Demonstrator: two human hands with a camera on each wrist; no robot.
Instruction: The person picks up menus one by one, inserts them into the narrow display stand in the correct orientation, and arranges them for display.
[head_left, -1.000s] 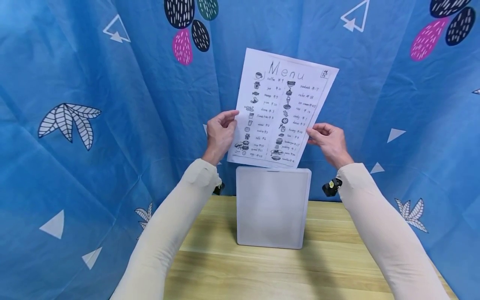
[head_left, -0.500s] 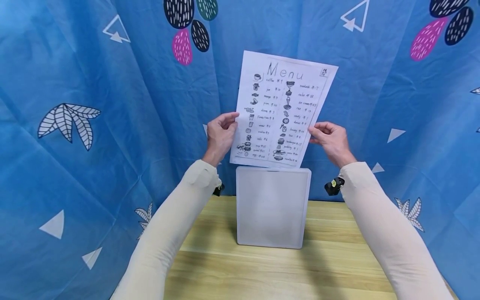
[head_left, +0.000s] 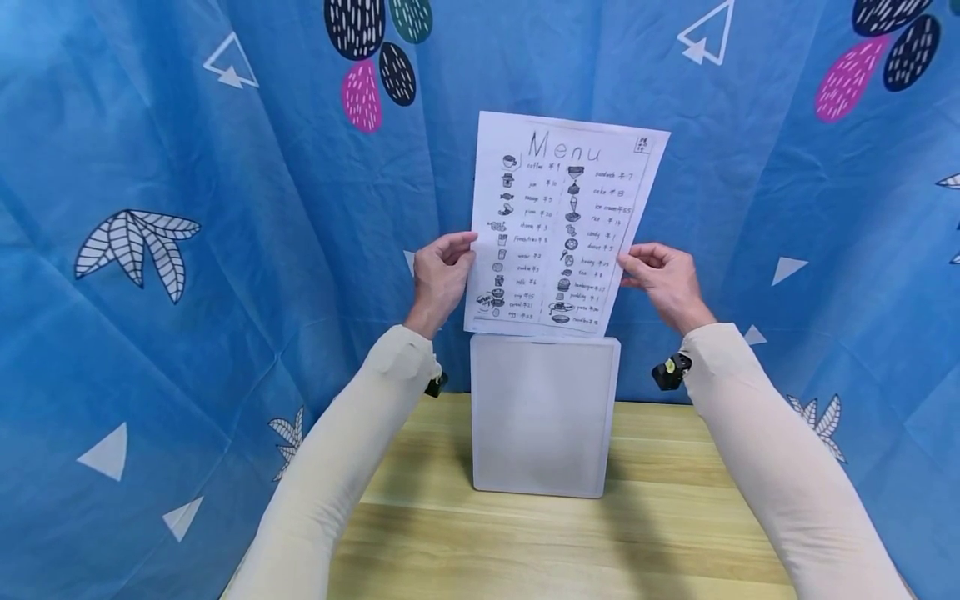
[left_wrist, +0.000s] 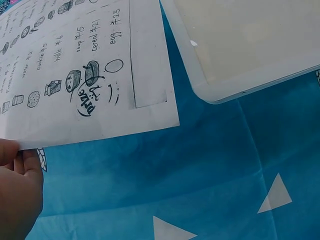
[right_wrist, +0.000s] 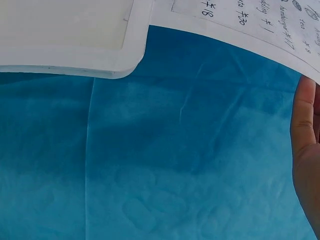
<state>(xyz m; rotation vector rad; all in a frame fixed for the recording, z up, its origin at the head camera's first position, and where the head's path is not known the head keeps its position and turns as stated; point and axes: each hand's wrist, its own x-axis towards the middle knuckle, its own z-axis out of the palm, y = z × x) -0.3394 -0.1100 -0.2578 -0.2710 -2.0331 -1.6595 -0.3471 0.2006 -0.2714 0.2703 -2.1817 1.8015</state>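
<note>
A white paper menu, handwritten and with small food drawings, is held up between my two hands. My left hand pinches its left edge, thumb in front; the left wrist view shows the same grip on the paper. Its right edge is pinched by my right hand. Right below the sheet stands a white rectangular panel with rounded corners and a raised rim, upright on the table. The paper's bottom edge is at the panel's top edge; whether they touch I cannot tell.
The panel stands on a light wood-grain table. A blue patterned curtain hangs behind and along both sides. Small black devices sit at my wrists, one being the right wrist camera.
The menu has come down slightly and turned a little toward level, its top left corner lower and further left. Both hands keep their grip; the panel has stayed put.
</note>
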